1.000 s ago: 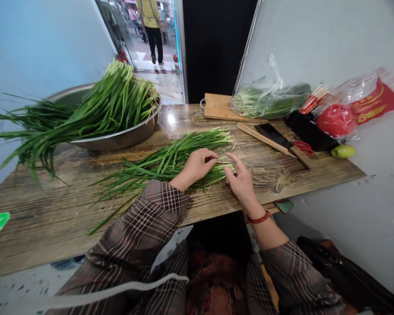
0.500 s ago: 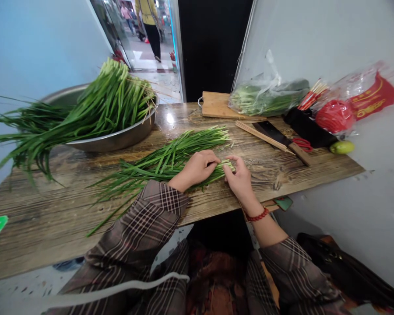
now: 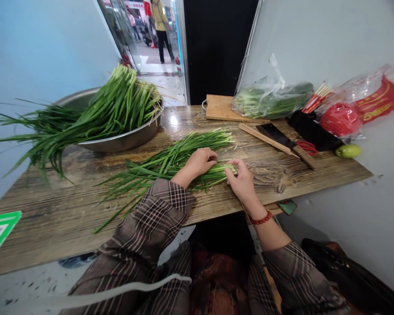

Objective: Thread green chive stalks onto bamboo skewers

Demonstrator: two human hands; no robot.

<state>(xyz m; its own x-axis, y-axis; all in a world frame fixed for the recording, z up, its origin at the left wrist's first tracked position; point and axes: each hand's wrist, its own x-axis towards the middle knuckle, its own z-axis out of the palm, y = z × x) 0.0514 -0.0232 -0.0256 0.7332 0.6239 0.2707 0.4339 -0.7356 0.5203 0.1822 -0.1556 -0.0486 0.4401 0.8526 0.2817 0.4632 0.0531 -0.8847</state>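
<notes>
On the wooden counter (image 3: 62,214), one bunch of garlic chives (image 3: 212,177) is covered by the left hand (image 3: 200,163), perhaps for steadying, its grip unclear; the pale ends are bracketed by the right hand (image 3: 244,180), its grip loosely spread, apparently for alignment. Beyond, one second bunch (image 3: 198,141) is laid alongside, seemingly within reach; one cleaver (image 3: 275,134) and one steel basin (image 3: 124,143) are set aside.

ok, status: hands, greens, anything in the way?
Left hand on the greens. Right hand at their pale stem ends, grip unclear. Greens lie spread on the table. Nothing seen blocking; knife off to the right, apart from both hands.
</notes>
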